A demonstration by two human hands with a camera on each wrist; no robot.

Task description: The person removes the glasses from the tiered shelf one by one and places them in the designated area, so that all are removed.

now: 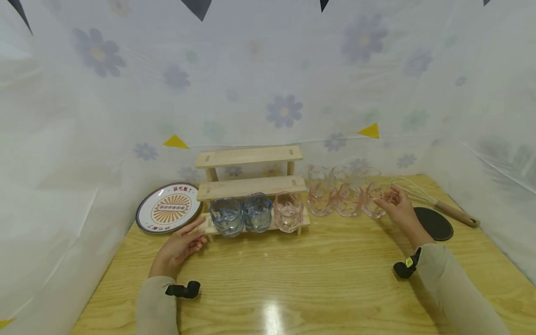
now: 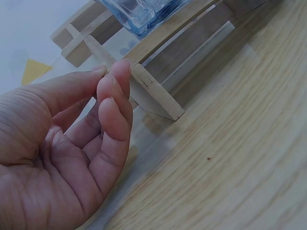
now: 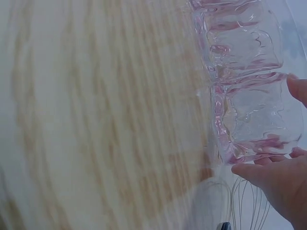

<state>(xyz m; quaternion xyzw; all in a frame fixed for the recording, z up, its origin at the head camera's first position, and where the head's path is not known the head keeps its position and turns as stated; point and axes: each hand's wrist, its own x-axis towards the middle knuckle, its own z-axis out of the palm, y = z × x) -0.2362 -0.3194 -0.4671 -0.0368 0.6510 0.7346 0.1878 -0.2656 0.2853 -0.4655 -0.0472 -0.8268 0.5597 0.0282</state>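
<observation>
A stepped wooden shelf (image 1: pixel 251 186) stands at the back of the table. On its bottom step are two blue glasses (image 1: pixel 226 216) and one pink glass (image 1: pixel 288 211). My left hand (image 1: pixel 180 244) lies on the table at the shelf's left end. In the left wrist view this hand (image 2: pixel 72 143) has relaxed fingers, their tips touching the shelf's leg (image 2: pixel 153 91), and it holds nothing. Several pink glasses (image 1: pixel 335 197) stand right of the shelf. My right hand (image 1: pixel 398 207) holds the rightmost pink glass (image 3: pixel 259 120) between thumb (image 3: pixel 254 173) and fingers; the glass is on the table.
A round printed plate (image 1: pixel 169 207) leans at the back left. A whisk (image 1: pixel 435 202) and a black coaster (image 1: pixel 434 223) lie behind my right hand. Flowered plastic sheeting walls in the wooden table (image 1: pixel 293 279) on three sides.
</observation>
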